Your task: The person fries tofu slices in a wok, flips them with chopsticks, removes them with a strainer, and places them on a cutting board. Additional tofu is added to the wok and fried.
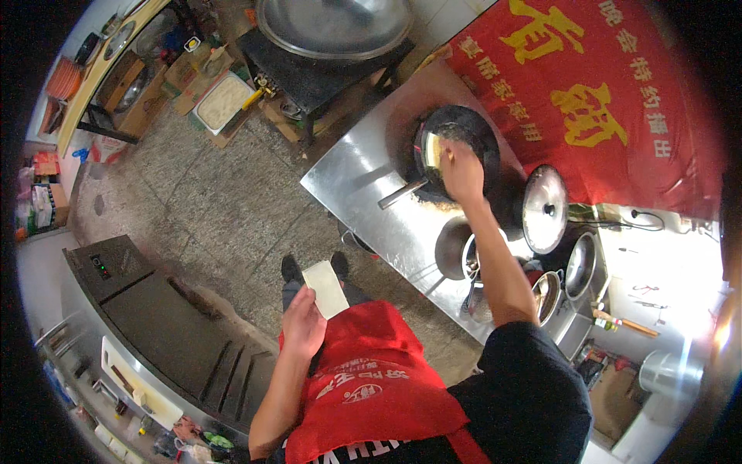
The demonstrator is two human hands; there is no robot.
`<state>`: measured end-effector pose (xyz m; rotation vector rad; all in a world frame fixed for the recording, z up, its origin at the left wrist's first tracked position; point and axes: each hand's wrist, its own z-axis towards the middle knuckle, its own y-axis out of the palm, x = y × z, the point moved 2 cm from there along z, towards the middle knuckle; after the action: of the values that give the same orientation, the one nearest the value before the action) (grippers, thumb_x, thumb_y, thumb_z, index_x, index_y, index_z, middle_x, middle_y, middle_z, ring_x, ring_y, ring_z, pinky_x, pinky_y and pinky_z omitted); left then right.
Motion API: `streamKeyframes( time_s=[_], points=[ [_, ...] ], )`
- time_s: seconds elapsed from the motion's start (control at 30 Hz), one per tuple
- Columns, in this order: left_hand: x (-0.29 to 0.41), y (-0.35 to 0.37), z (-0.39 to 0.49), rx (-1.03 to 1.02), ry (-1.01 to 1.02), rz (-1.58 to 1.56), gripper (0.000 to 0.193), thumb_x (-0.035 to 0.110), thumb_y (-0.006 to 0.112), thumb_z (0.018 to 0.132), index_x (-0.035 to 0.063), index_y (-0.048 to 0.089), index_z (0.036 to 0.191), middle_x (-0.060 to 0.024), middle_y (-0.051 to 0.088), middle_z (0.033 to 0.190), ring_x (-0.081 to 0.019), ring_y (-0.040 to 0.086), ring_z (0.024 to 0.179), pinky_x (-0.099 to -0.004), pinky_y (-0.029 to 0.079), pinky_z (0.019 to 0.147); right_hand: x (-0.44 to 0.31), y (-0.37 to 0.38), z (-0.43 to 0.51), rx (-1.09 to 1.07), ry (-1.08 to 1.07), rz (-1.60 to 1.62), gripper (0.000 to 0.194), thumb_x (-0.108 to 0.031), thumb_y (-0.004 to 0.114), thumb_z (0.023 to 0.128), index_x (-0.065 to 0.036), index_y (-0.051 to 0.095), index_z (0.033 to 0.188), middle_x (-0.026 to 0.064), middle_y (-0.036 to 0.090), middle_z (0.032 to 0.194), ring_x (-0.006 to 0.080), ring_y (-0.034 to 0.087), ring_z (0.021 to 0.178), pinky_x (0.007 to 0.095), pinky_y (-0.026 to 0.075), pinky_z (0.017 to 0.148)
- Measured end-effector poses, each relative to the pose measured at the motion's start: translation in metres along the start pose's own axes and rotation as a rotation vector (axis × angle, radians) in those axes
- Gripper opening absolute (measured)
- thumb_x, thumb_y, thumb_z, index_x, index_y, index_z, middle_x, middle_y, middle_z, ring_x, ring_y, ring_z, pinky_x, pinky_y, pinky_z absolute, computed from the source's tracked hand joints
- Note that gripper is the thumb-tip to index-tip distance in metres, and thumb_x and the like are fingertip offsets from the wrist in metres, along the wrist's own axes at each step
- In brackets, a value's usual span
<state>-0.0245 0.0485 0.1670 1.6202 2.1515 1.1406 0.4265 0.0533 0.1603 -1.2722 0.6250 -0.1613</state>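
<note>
My left hand [304,325] holds a small stack of pale, flat rectangular slices [327,293], possibly bean curd, in front of my red apron [371,359]. My right hand [464,171] reaches over a black wok [490,133] with a shiny, dark liquid in its bowl. Its fingers are at the edge of another pale slice [432,151], which is inside the wok's rim and looks gripped, though motion blurs the fingertips. The wok's metal handle [400,194] points toward the floor side of the steel counter [359,156].
A lid [545,209] leans right of the wok. Nearer me are a white pot [469,255] with utensils, a steel bowl [581,267] and another pot [548,296]. A steel cabinet [174,325] stands at left. A huge pan [336,26] sits on a black stand.
</note>
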Motion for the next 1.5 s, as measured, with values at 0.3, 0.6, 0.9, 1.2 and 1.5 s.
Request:
streamKeyframes(
  time_s=[0.3,0.6,0.9,1.2,1.5],
  points=[
    [-0.016,0.045,0.003,-0.023,-0.062,-0.024,0.033,0.012,0.054,0.104,0.0003,0.057,0.135,-0.0062,0.070,0.119,-0.0168,0.067,0.109,-0.0316,0.053,0.097,-0.195,-0.036,-0.187,-0.346,0.307,0.641,0.039,-0.019,0.070,0.094,-0.003,0.063,0.129,0.0156,0.064,0.106,0.0283,0.067,0.088,0.0380,0.055,0.077],
    [-0.025,0.070,-0.008,-0.035,0.025,0.129,0.040,0.015,0.046,0.110,0.0006,0.049,0.146,-0.0071,0.064,0.131,-0.0160,0.062,0.117,-0.0312,0.049,0.100,-0.225,-0.044,-0.209,-0.123,0.249,0.516,0.044,-0.017,0.073,0.090,0.003,0.061,0.128,0.0198,0.063,0.114,0.0372,0.066,0.097,0.0409,0.054,0.084],
    [-0.023,0.056,-0.014,-0.060,-0.043,0.103,0.042,0.020,0.052,0.108,0.0042,0.049,0.147,-0.0045,0.065,0.130,-0.0165,0.064,0.116,-0.0329,0.051,0.100,-0.226,-0.048,-0.214,-0.207,0.378,0.914,0.045,-0.005,0.069,0.090,0.000,0.060,0.134,0.0144,0.065,0.114,0.0228,0.065,0.094,0.0336,0.053,0.082],
    [-0.033,0.052,-0.008,-0.044,-0.103,0.129,0.039,0.014,0.054,0.105,0.0033,0.051,0.143,-0.0109,0.065,0.130,-0.0254,0.066,0.117,-0.0397,0.055,0.098,-0.189,-0.083,-0.195,-0.370,0.298,0.812,0.036,-0.002,0.064,0.094,-0.008,0.068,0.129,0.0116,0.067,0.118,0.0194,0.066,0.099,0.0306,0.053,0.086],
    [-0.026,0.017,-0.004,0.003,-0.115,0.198,0.035,0.007,0.049,0.105,-0.0005,0.054,0.139,-0.0196,0.068,0.126,-0.0344,0.069,0.113,-0.0461,0.060,0.092,0.000,-0.067,-0.108,-0.038,-0.157,0.130,0.032,0.000,0.059,0.086,-0.005,0.071,0.115,0.0161,0.069,0.109,0.0362,0.068,0.096,0.0423,0.055,0.086]
  ],
)
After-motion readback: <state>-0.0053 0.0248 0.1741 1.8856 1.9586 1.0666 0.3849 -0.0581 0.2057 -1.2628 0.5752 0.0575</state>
